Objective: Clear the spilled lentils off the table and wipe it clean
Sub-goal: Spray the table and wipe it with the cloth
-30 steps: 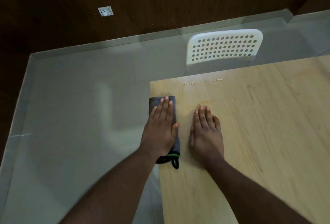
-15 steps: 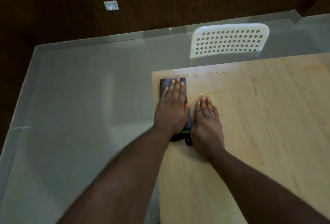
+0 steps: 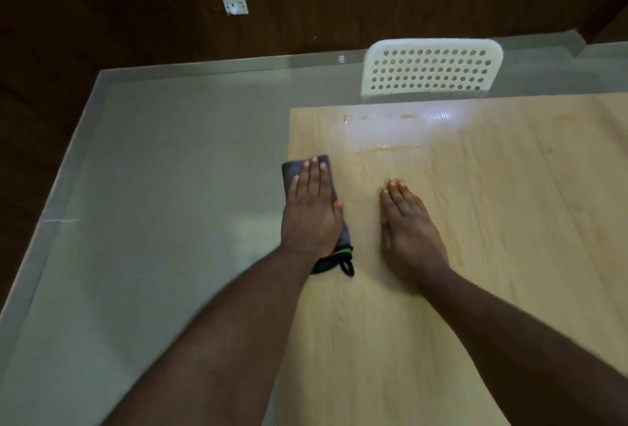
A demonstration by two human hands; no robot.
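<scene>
A folded grey cloth point(image 3: 323, 249) with a green stripe and a black loop at its near end lies along the left edge of the pale wood surface point(image 3: 509, 221), its far left corner just over the edge. The left hand point(image 3: 311, 208) lies flat on the cloth, fingers straight and together, pressing it down. The right hand point(image 3: 406, 228) rests palm down on the bare surface just right of the cloth, fingers straight, holding nothing. Wet streaks point(image 3: 387, 148) glisten beyond both hands, near the far edge. No lentils can be made out. A white perforated chair point(image 3: 431, 67) stands at the far edge. Grey floor point(image 3: 153, 204) spreads to the left, bounded by a dark wood wall with a white socket point(image 3: 235, 6).
</scene>
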